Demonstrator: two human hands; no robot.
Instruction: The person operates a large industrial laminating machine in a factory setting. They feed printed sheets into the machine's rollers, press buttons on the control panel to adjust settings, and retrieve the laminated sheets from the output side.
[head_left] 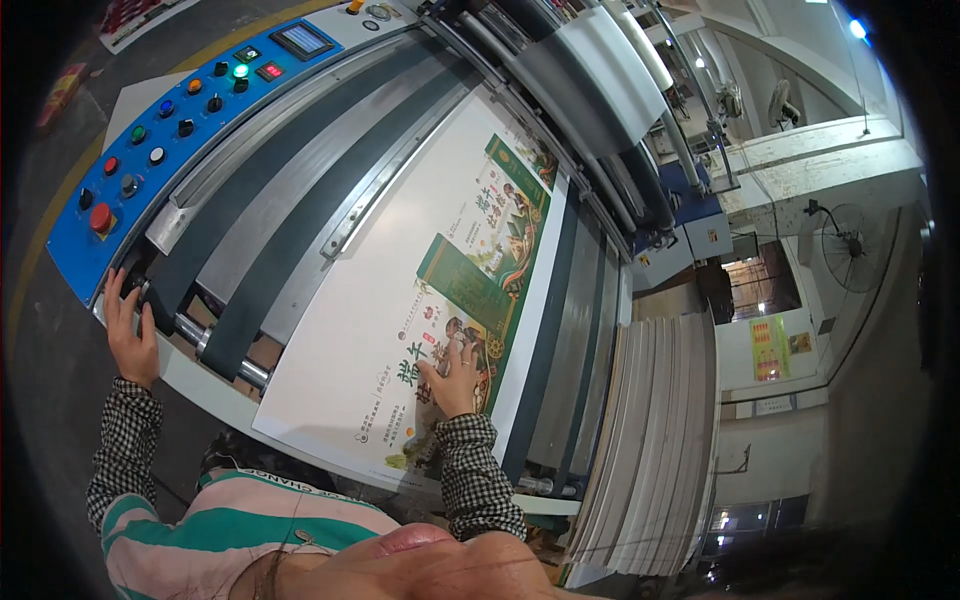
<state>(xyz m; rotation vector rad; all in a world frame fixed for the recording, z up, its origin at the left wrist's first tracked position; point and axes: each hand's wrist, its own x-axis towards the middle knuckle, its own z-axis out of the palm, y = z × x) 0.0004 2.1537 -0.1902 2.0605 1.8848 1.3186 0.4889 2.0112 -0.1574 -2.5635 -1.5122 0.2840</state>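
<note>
A large printed sheet [340, 330], white with green and orange artwork, lies on the dark feed belts [260, 290] of a wide roller machine. My right hand [456, 382] rests on the sheet's printed part with its fingers spread, holding nothing. At the left, my left hand [130, 335] touches the machine's front corner, just below the blue control panel [170, 140]. Its fingers are apart and nothing shows in them. A metal guide bar [375, 190] runs along the left side of the sheet.
The panel carries a red mushroom button [101, 217], several knobs and a small screen [303, 40]. Beyond the sheet stand rollers with a wide pale film roll [600, 80]. A tall stack of boards [655, 440] stands right of the machine, and a fan [850, 245] hangs at the wall.
</note>
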